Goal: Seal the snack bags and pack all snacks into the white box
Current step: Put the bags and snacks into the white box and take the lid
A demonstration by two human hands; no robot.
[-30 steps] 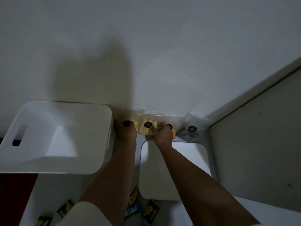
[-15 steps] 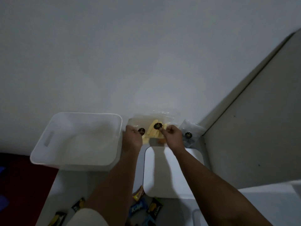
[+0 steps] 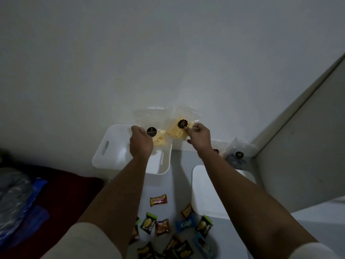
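Note:
My left hand holds a clear bag of yellow sticks with a round black sticker, lifted over the open white box. My right hand pinches a second clear bag of yellow sticks, also with a black sticker, held just right of the box's rim. Both bags hang in the air in front of the white wall. A third clear bag with dark contents lies at the back right corner. Several small wrapped snacks are scattered on the white table near me.
A white lid lies flat to the right of the box. A grey wall panel closes the right side. A dark red cloth and blue plastic lie at the left, beside the table.
Both hands lifted the two bags off the table's back edge. The left bag moved left over the box. The view tilted down, showing more loose snacks.

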